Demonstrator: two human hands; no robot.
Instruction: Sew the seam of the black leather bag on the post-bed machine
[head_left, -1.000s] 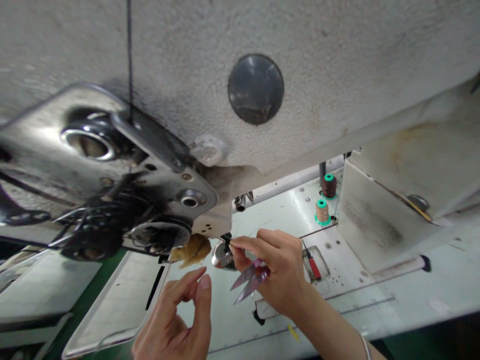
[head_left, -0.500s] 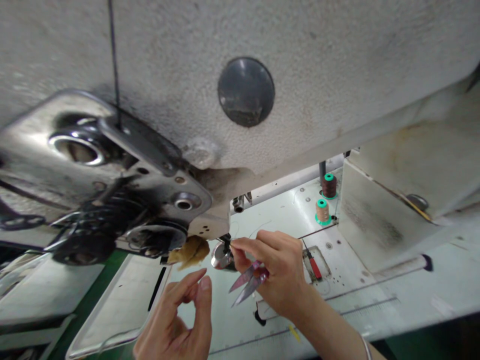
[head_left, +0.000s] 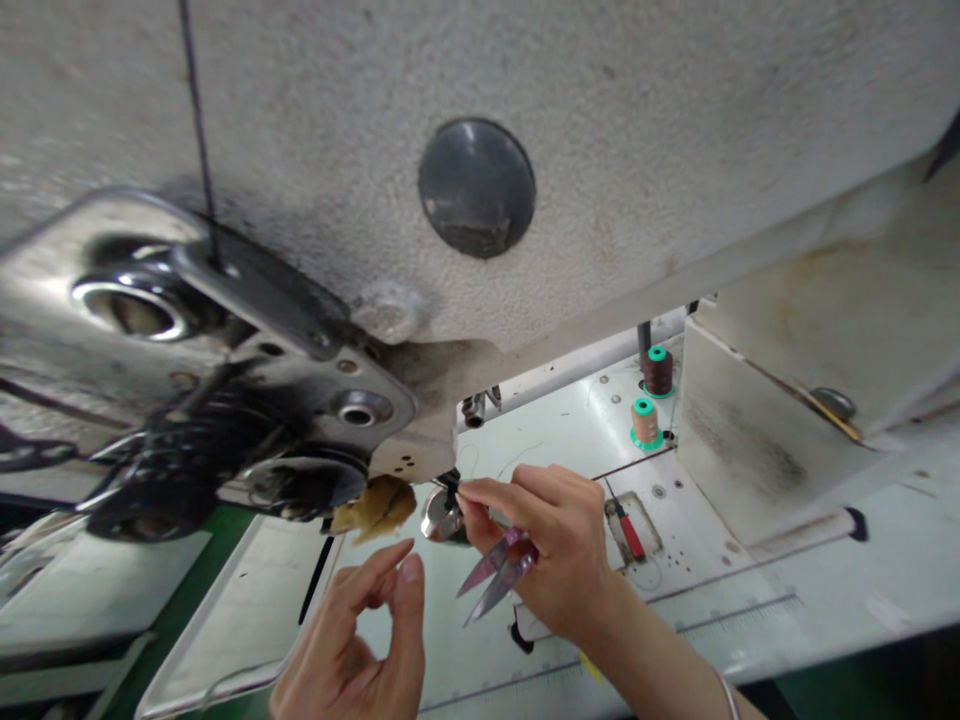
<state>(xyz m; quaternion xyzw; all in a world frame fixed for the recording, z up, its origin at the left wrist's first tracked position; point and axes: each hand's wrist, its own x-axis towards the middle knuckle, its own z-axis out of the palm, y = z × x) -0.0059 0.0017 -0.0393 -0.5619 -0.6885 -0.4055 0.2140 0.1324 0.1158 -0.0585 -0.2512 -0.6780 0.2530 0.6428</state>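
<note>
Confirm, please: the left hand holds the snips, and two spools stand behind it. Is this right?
No. The head view shows the snips in the right hand, not the left hand. Two spools do stand behind it.

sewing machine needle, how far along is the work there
Done: a dark thread already runs down to the machine head. In hand: the right hand pinches at the needle area with thumb and forefinger, snips tucked in its palm; the left hand hovers open below. Left: no cloth lies at the needle, and whether its eye is threaded is too small to tell.
</note>
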